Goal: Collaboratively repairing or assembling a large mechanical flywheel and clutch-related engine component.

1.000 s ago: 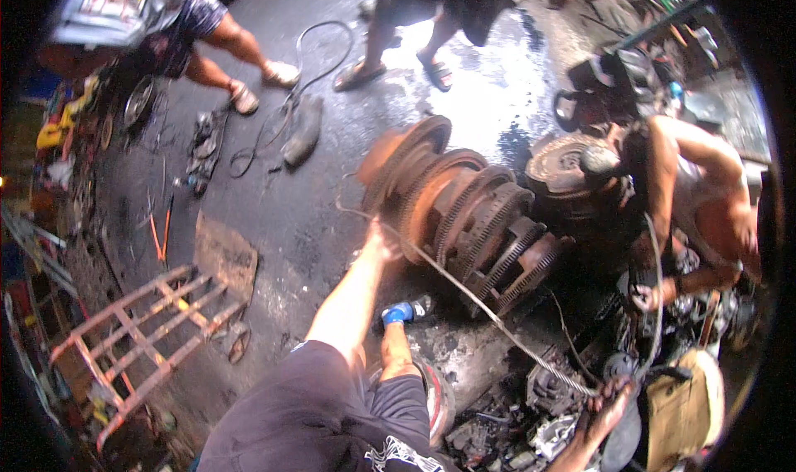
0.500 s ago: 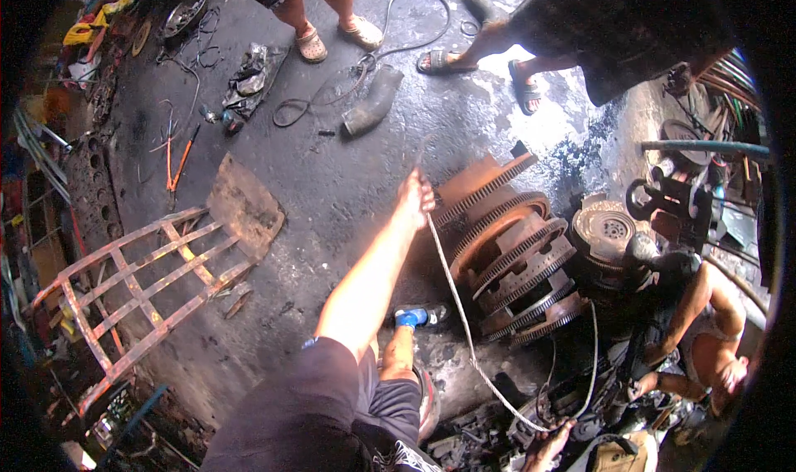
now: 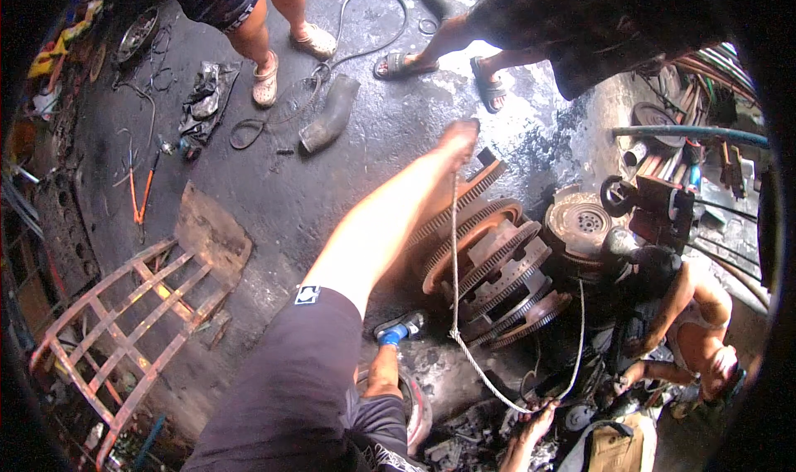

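My left arm stretches forward, and my left hand (image 3: 458, 145), slightly smeared, is closed on a pale rope (image 3: 454, 248). From there the rope drops in front of a stack of rusty ring gears and flywheels (image 3: 485, 261) to a small knot or kink. It then slants to my right hand (image 3: 539, 422), low at the bottom edge, whose fingers are closed around it. Beyond that hand the rope rises to a dark area below a round, dusty flywheel-like part (image 3: 580, 223), where its end is hidden.
A person (image 3: 705, 306) crouches at right, arms among dark machine parts. Two people stand ahead, one in pale clogs (image 3: 265, 78), one in sandals (image 3: 489, 82). A rusty metal frame (image 3: 124, 331), bolt cutters (image 3: 143, 194) and a curved hose (image 3: 330, 114) lie on the dark floor.
My left hand has moved right and farther away, drawing its rope length nearly upright. My right hand stays low on the rope. The whole view has shifted, with floor things now farther left.
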Demonstrator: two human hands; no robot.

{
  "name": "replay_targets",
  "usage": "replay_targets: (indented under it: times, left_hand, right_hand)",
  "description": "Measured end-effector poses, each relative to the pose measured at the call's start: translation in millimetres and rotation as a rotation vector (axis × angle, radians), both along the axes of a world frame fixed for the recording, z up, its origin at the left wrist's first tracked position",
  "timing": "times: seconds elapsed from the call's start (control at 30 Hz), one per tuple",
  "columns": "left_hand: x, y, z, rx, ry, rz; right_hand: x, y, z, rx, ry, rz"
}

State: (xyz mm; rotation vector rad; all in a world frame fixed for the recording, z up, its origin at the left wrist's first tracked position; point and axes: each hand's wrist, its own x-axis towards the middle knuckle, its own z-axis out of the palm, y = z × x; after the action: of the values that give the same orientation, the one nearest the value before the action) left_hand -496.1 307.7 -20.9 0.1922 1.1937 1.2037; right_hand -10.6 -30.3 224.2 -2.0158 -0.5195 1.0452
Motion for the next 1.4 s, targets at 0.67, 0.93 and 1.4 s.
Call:
replay_targets:
  times: [0.67, 0.93, 1.4]
  left_hand:
    - [163, -243, 42, -0.315, -0.079, 0.081]
    - [204, -237, -35, -0.291, 0.129, 0.148]
    - [308, -302, 158, 0.769, 1.476, -1.449]
  right_hand:
    - [90, 12, -33, -0.146, -0.804, 0.929]
    - [124, 52, -49, -0.103, -0.720, 0.824]
    - [110, -14, -48, 0.049, -0.070, 0.212]
